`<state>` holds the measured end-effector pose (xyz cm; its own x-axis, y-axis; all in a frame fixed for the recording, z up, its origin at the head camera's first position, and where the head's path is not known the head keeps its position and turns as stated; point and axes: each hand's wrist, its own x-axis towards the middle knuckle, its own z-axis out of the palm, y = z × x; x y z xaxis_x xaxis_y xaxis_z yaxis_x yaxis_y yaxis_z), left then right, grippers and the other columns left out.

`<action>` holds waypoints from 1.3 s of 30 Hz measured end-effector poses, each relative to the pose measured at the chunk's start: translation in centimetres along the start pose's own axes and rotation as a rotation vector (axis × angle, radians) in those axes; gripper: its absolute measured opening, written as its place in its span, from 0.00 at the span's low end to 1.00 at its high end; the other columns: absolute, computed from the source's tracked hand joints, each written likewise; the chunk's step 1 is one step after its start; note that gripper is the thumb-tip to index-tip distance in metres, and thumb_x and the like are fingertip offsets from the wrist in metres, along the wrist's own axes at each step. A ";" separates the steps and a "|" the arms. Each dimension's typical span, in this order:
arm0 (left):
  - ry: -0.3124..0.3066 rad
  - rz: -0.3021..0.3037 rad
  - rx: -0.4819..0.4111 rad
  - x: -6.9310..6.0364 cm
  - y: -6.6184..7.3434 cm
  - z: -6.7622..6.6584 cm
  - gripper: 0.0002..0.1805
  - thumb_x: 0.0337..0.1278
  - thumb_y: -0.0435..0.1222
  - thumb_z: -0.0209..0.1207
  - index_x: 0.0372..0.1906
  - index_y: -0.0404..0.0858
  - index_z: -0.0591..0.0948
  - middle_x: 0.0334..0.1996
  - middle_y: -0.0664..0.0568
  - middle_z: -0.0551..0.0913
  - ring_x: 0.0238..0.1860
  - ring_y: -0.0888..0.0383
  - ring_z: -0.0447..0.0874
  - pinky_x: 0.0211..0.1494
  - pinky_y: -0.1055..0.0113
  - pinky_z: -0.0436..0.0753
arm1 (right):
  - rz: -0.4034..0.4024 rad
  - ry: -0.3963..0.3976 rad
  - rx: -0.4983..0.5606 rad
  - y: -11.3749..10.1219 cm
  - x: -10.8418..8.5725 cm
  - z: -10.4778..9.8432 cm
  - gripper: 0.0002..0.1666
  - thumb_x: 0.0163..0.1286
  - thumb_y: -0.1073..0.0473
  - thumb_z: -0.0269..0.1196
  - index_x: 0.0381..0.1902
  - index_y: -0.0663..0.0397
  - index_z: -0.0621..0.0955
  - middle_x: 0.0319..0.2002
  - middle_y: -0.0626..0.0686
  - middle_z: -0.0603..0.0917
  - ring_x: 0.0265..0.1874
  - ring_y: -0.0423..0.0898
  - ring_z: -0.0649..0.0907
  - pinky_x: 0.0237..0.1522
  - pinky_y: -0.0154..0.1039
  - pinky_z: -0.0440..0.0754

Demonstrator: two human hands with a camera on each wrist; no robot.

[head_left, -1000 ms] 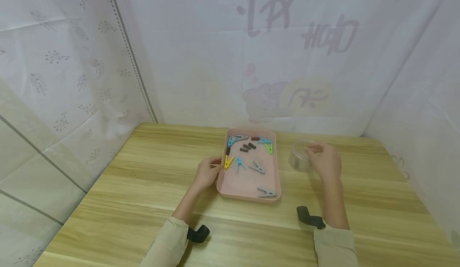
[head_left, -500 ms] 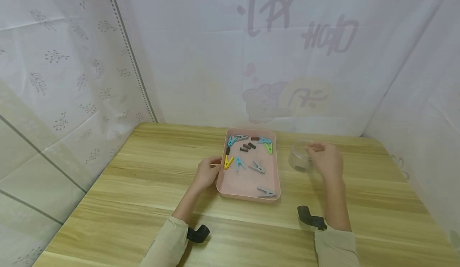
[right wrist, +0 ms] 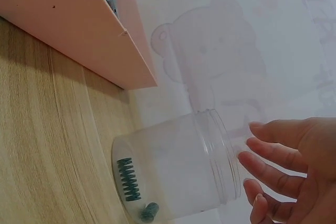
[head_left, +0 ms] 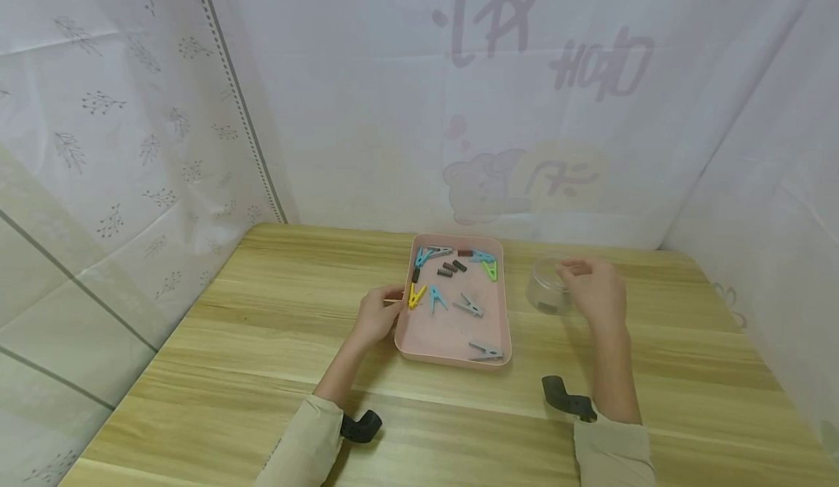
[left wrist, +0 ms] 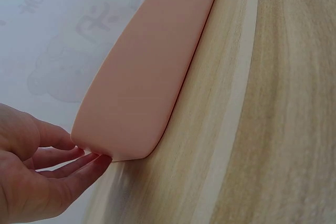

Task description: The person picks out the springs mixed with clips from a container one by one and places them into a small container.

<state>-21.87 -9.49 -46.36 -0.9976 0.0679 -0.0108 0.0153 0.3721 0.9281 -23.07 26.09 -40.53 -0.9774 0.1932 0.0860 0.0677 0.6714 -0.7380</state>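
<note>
Beyond the left rim of a pink tray (head_left: 452,338), my left hand (head_left: 376,317) rests its fingertips against the tray's outer wall. Just right of the tray stands a clear plastic jar (head_left: 539,296), upright and without a lid. My right hand (head_left: 596,294) hovers at the jar's mouth. In the right wrist view its fingers are slightly bent, apart, and hold nothing. A dark coil spring (right wrist: 127,179) and a second spring (right wrist: 149,212) lie at the jar's bottom. Inside the tray are several more springs (head_left: 445,273) and clothespin parts, among them a yellow clothespin (head_left: 416,296).
Grey clothespins (head_left: 486,351) lie in the tray's near right part, and a green clothespin (head_left: 490,270) is at its right wall. The wooden table (head_left: 275,312) ends at a printed white curtain (head_left: 367,108) behind and on both sides.
A dark spring shows more plainly at the jar's bottom than a second ago. My right hand has shifted slightly right; my left hand and the tray have stayed put.
</note>
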 end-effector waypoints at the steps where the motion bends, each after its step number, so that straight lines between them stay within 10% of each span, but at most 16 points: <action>1: 0.000 0.001 0.001 0.0 0.0 0.0 0.19 0.74 0.26 0.56 0.64 0.22 0.80 0.56 0.30 0.84 0.56 0.36 0.88 0.54 0.54 0.90 | -0.003 0.001 0.000 0.0 0.0 0.0 0.28 0.81 0.46 0.58 0.63 0.65 0.82 0.60 0.72 0.83 0.66 0.73 0.75 0.65 0.73 0.72; 10: 0.000 -0.009 0.006 0.0 0.1 0.0 0.19 0.74 0.26 0.56 0.64 0.23 0.80 0.56 0.30 0.84 0.57 0.36 0.87 0.55 0.54 0.90 | -0.039 0.025 -0.017 -0.8 -0.2 0.2 0.28 0.81 0.47 0.60 0.62 0.65 0.82 0.59 0.71 0.84 0.48 0.64 0.86 0.43 0.49 0.83; 24: -0.001 -0.017 -0.007 0.0 0.1 0.0 0.19 0.74 0.26 0.56 0.64 0.22 0.79 0.57 0.30 0.84 0.57 0.36 0.87 0.56 0.53 0.90 | -0.072 0.051 -0.003 -1.3 -0.3 0.4 0.26 0.80 0.49 0.61 0.62 0.65 0.82 0.57 0.71 0.85 0.48 0.66 0.86 0.40 0.37 0.79; 39: -0.006 -0.001 -0.001 0.0 0.1 -0.1 0.19 0.74 0.26 0.56 0.64 0.22 0.79 0.56 0.30 0.84 0.57 0.35 0.87 0.55 0.53 0.90 | -0.113 0.058 0.040 -1.9 -0.4 1.3 0.23 0.79 0.53 0.62 0.61 0.66 0.82 0.56 0.72 0.85 0.49 0.68 0.86 0.52 0.62 0.85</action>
<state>-21.83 -9.56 -46.27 -0.9972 0.0736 -0.0138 0.0145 0.3716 0.9283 -23.11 23.82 -39.97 -0.9651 0.1591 0.2078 -0.0517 0.6626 -0.7472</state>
